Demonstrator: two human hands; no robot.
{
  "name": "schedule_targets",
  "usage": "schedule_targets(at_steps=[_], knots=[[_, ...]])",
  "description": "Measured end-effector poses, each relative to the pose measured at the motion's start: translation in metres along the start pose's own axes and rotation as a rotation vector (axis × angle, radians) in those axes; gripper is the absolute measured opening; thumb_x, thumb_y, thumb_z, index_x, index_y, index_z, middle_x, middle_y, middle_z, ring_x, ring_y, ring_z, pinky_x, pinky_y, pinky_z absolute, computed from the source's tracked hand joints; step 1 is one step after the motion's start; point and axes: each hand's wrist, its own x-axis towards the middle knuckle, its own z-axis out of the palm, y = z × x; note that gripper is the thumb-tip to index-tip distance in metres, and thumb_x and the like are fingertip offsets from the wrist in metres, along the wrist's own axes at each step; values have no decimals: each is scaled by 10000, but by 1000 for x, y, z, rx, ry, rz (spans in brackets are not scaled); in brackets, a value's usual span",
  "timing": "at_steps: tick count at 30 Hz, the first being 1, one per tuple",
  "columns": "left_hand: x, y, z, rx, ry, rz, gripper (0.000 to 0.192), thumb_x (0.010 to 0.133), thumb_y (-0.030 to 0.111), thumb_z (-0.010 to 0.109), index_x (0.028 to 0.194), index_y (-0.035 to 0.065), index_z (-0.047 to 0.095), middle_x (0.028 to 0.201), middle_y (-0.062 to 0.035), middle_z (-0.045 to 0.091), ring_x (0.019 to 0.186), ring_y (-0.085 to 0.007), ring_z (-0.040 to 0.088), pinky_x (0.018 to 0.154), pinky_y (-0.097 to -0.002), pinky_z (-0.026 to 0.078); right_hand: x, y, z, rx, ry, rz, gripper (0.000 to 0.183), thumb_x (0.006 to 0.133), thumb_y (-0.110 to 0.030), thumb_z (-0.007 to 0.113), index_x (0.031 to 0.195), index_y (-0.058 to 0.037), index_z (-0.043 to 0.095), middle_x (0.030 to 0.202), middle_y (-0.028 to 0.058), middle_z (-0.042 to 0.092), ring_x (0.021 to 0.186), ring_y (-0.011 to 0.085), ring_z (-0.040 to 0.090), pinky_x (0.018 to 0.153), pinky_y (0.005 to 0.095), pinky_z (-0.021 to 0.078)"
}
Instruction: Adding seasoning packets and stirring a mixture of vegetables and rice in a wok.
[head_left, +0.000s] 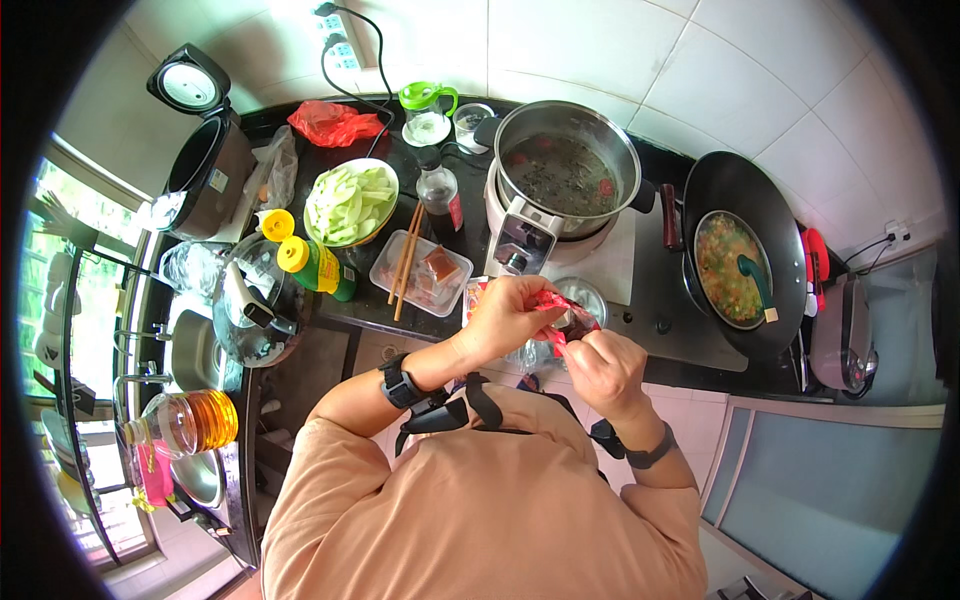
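Both my hands grip a small red plastic packet (583, 323) in front of my chest, near the counter's front edge. My left hand (510, 315) pinches its left side, and my right hand (609, 369) holds its lower right edge. The packet's middle looks dark; whether it is torn cannot be made out. Just beyond my hands, a glass bowl (587, 294) is partly hidden. Left of them lies a clear plastic tray (452, 301) with pale pieces, a brown block (441, 263) and wooden chopsticks (407, 261) laid across it.
A steel pot (630, 161) of dark liquid stands on an electric cooker base behind my hands. At right, a wok (784, 300) holds a bowl of diced vegetables (724, 259). Sliced green vegetable (351, 202), a dark sauce bottle (439, 191) and a yellow-capped bottle (319, 266) stand left.
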Motion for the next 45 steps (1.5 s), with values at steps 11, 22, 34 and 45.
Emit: schedule_targets(at_steps=[11, 22, 34, 45], knots=[[-5, 8, 0, -97, 26, -16, 97, 845, 56, 543, 921, 13, 501, 785, -23, 589, 747, -93, 610, 585, -209, 517, -10, 7, 5, 235, 131, 72, 231, 644, -137, 729, 722, -56, 527, 675, 65, 493, 565, 230, 524, 479, 285, 427], [-11, -10, 14, 192, 98, 285, 148, 806, -1, 570, 899, -6, 456, 809, -12, 530, 746, -34, 499, 629, -190, 436, -5, 4, 21, 942, 342, 816, 215, 740, -38, 663, 849, 1, 481, 879, 62, 534, 750, 105, 559, 651, 234, 505], [0, -7, -4, -229, 53, -35, 71, 860, 100, 469, 904, 45, 478, 969, -63, 569, 850, -118, 578, 630, -260, 535, -12, 12, 7, 1265, -58, 1044, 375, 822, -37, 530, 1181, 56, 471, 940, 113, 619, 718, 165, 635, 613, 226, 516], [-5, -16, 5, 537, 170, 490, 248, 732, 43, 653, 952, 1, 546, 913, -101, 611, 817, -161, 597, 716, -280, 475, -11, 2, 17, 1047, -53, 964, 298, 794, -3, 581, 1077, 76, 529, 809, 114, 637, 644, 126, 619, 542, 227, 497]])
